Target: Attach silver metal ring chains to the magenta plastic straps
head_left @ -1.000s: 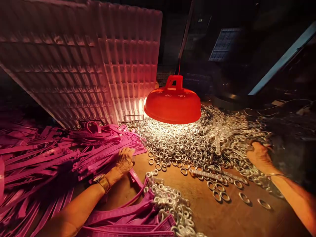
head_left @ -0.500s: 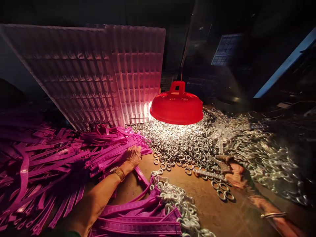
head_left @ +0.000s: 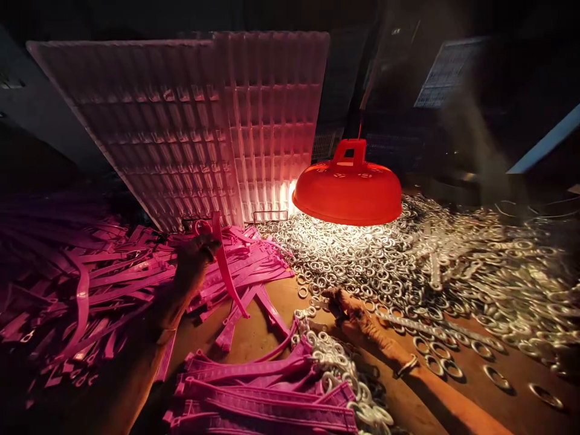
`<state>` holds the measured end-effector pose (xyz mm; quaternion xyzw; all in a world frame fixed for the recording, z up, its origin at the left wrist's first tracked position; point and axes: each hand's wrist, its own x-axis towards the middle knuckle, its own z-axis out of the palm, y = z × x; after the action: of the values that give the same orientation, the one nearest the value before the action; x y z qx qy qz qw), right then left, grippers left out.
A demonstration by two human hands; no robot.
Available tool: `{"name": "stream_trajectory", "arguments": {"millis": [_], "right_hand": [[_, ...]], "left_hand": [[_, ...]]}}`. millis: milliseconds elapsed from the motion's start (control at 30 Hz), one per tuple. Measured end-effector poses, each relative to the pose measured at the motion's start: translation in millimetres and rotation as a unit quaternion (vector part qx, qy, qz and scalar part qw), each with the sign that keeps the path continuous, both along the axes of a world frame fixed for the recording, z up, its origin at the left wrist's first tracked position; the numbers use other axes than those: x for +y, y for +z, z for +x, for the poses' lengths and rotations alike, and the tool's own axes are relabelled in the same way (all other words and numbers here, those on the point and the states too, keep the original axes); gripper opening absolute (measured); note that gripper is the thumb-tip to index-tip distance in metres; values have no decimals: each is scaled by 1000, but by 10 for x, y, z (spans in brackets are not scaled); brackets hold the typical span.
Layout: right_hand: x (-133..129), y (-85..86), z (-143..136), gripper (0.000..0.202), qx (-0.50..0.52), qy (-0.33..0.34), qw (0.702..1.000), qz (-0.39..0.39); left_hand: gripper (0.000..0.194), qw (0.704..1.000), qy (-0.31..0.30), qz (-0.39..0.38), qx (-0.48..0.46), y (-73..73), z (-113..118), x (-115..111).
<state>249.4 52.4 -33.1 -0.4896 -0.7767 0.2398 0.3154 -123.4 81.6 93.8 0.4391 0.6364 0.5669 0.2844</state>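
Note:
My left hand (head_left: 196,257) is raised above the heap of pink plastic straps (head_left: 113,284) and grips one pink strap (head_left: 225,266), which hangs down and curves toward the table. My right hand (head_left: 351,311) lies low on the brown table (head_left: 408,399) at the near edge of the pile of silver metal rings (head_left: 385,260). Its fingers are blurred, so whether it holds a ring is unclear. In front of me lies a bundle of straps with rings attached (head_left: 290,386).
A red lamp shade (head_left: 348,193) hangs low over the ring pile and lights it. White gridded plastic trays (head_left: 203,121) lean upright at the back left. Loose rings (head_left: 496,376) are scattered at the right. The surroundings are dark.
My left hand has risen from the strap heap with one strap in it. My right hand has swept from the far right of the ring pile to the middle, near the bundle.

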Motion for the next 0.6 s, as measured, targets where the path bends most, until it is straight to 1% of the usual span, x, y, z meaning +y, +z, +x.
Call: {"name": "stream_trajectory", "arguments": {"millis": [33,67,100,133,167,200,233,267,300,367,400,433,467,500,533,567,600], "right_hand": [[22,-53,-22,22,-3,10,1000,0],[42,-99,-19,24,-7,19,1000,0],[63,-140,2,28,-9,26,1000,1],[83,-174,34,32,-10,27,1000,3],[102,-201,70,34,-10,23,1000,4],[119,-220,103,35,-7,15,1000,3],[133,-230,126,34,-6,8,1000,-1],[143,-231,137,32,-3,1,1000,-7],[149,-221,133,30,-1,-6,1000,-14],[148,-172,89,26,4,-13,1000,-25],[139,-136,53,25,6,-15,1000,-25],[127,-94,12,26,7,-12,1000,-22],[111,-50,-30,26,8,-6,1000,-16],[94,-7,-70,27,9,1,1000,-9],[76,32,-107,28,12,6,1000,0],[61,63,-139,28,16,12,1000,10],[49,85,-167,26,23,18,999,19]], "left_hand": [[42,996,32,-35,71,-61,-121,-22],[46,983,65,-70,155,-152,-221,-56],[51,962,96,-93,239,-261,-292,-102],[56,938,123,-93,311,-377,-329,-159],[57,917,136,-72,367,-490,-332,-227],[55,903,121,-36,410,-593,-302,-302],[50,892,75,2,446,-683,-247,-380],[45,878,8,29,477,-761,-174,-456],[44,859,-72,43,506,-830,-94,-525],[50,797,-229,36,558,-961,48,-619],[55,763,-286,20,579,-1028,97,-640],[59,735,-326,3,595,-1096,127,-644],[60,713,-349,-14,608,-1163,140,-635],[57,698,-359,-26,619,-1224,142,-618],[52,690,-360,-37,627,-1273,138,-599],[46,689,-355,-42,630,-1306,134,-582],[43,697,-349,-42,624,-1320,135,-571]]}}
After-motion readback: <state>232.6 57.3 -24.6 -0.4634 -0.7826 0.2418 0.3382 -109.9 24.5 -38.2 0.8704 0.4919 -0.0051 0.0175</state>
